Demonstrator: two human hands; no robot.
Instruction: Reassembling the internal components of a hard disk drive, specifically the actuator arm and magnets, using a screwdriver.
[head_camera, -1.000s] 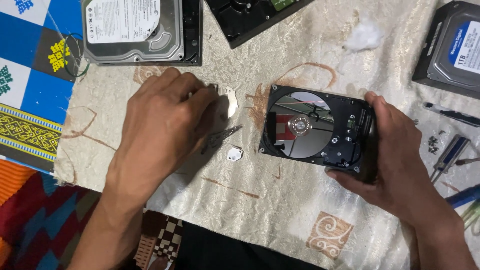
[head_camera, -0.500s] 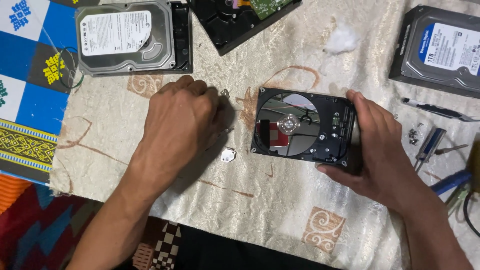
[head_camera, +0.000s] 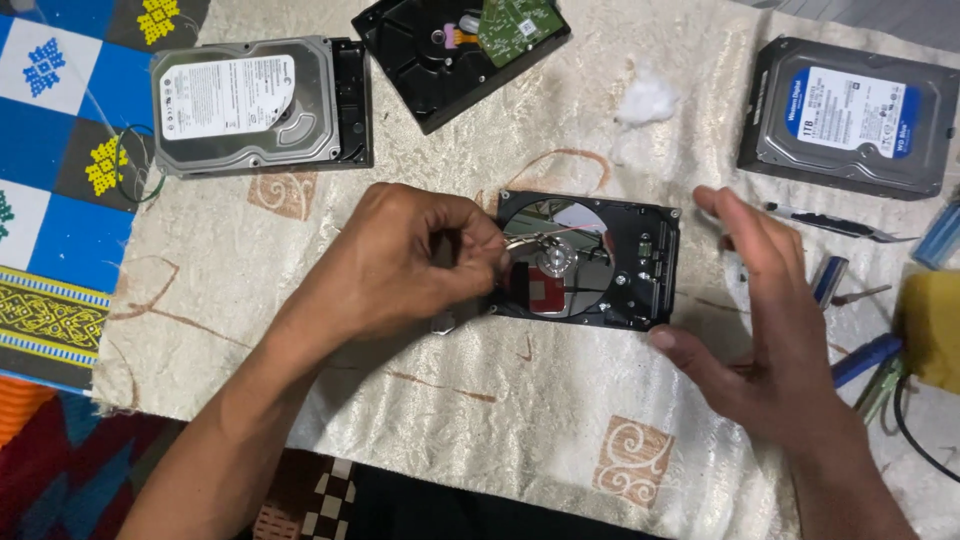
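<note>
A: What changed from half a second back?

B: Left hand (head_camera: 400, 265) has moved from the cloth onto the left edge of the opened hard drive (head_camera: 588, 262). Right hand (head_camera: 770, 320) has let go of the drive's right side and now hangs just off it.

A: Hand states?

B: Left: fingers pinched narrow on a thin silvery metal part (head_camera: 530, 240) over the platter; can't tell exactly what the part is. Right: open wide, fingers spread, holding nothing, thumb tip near the drive's lower right corner.

A: How does the drive look?

B: Black frame, lid off, shiny mirror-like round platter (head_camera: 565, 250) showing, taking up the left and middle. A red patch shows reflected in it. Darker parts sit at the right end.

A: Where is it?

B: Flat on the cream patterned cloth (head_camera: 480, 420), about middle of the view, between the two hands.

A: Counts?

B: Four drives total: this open one, a closed silver one (head_camera: 250, 105) upper left, one flipped with a green circuit board (head_camera: 460, 50) top centre, one with a blue and white label (head_camera: 850, 115) upper right. One white cotton wad (head_camera: 645, 100). One small metal bit (head_camera: 443, 322) on the cloth under the left hand. Tools at the right edge (head_camera: 850, 290), partly cut off, can't count them.

A: Orientation?

B: Long axis runs left to right, tilted slightly, right end a bit lower. Platter end points at the left hand, the end with the darker parts at the right hand.
</note>
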